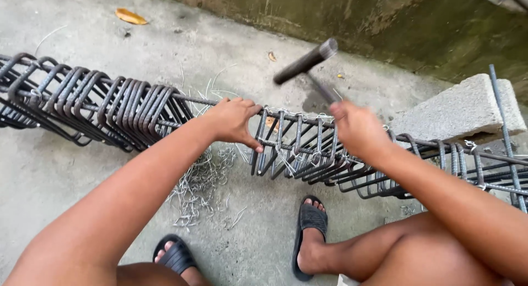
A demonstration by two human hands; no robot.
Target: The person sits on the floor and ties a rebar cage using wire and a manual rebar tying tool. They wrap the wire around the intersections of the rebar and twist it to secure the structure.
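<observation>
Right now, per the head view:
Right hand (358, 129): clenched round the thin handle of a hammer-like tool (308, 63); I hold it raised, dark cylindrical head up and tilted, above the rebar cage (297, 148). Tool is clear of the cage, not touching it.
Left hand (234, 120): fingers curled over the cage's top bar, grasping it just left of the tied stirrups.
Rebar cage: lies on its side across the concrete floor (66, 170), running from far left to far right. Stirrups are bunched close together left of my left hand, leaning; a bare stretch of long bar sits under that hand; another tilted bunch sits under the right hand.
Wire ties (286, 114): pale twists on the cage's top bar, between my two hands.
Wire offcuts (201, 181): loose pile on the floor, just under and in front of the cage, below my left hand.
Concrete block (459, 110): behind the cage at its right end; the cage rests against or on it, cannot tell which.
Sandals: black, left foot (176, 256) and right foot (311, 231), on my side of the cage, near the offcuts.
Dry leaf (131, 16): well behind the cage, far left.
Wall (385, 27): stained, behind the cage.
</observation>
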